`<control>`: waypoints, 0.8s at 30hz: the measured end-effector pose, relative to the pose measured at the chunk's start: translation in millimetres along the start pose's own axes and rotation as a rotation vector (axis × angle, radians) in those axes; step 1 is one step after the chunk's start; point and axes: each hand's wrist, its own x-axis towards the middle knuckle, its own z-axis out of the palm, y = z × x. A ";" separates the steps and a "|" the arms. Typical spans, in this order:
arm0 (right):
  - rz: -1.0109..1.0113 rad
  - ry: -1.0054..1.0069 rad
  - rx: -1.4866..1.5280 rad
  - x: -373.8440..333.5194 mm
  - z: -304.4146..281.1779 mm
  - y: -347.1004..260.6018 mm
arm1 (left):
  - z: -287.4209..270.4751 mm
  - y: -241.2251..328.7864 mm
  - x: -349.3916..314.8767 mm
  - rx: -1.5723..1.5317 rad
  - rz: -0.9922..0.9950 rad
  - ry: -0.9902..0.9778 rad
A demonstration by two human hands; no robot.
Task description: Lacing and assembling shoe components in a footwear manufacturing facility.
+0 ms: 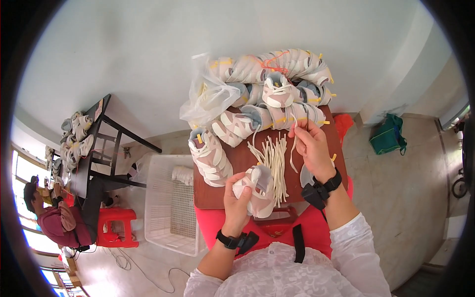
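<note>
My left hand [236, 204] is closed around a small pink, white and grey shoe upper [261, 200], holding it over the near edge of the brown table [205, 195]. Up and to the right, the fingers of my right hand [312, 146] pinch a cream shoelace [294, 157], one end poking above the fingertips and the rest hanging down. Between my hands a bundle of cream shoelaces [277, 171] lies fanned on the tabletop. Partly hidden behind my right wrist is another grey piece [307, 176].
Nested rows of shoe uppers [277, 116] line the table's far side, with a clear plastic bag [210, 96] on them. A stack of uppers [210, 158] lies left. A white crate [170, 210] stands beside the table. Farther left, a person [62, 222] sits at another table; a green bag [388, 134] is right.
</note>
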 end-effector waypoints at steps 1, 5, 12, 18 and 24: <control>0.018 -0.020 -0.007 -1.0 0.4 -4.0 | -0.5 -2.6 1.6 0.014 0.008 -0.006; 0.077 -0.069 -0.365 -37.0 8.5 -15.5 | -3.0 -9.1 -1.1 0.103 0.015 0.009; 0.167 -0.055 -0.462 -111.6 6.8 14.5 | 13.2 -7.8 -8.5 -0.108 -0.118 -0.080; 0.086 -0.096 -0.581 -123.0 18.7 24.4 | 13.5 -18.3 -10.9 -0.052 -0.073 -0.100; -0.020 -0.098 -0.734 -123.2 21.8 28.4 | 12.1 -16.5 -15.6 0.041 -0.046 -0.111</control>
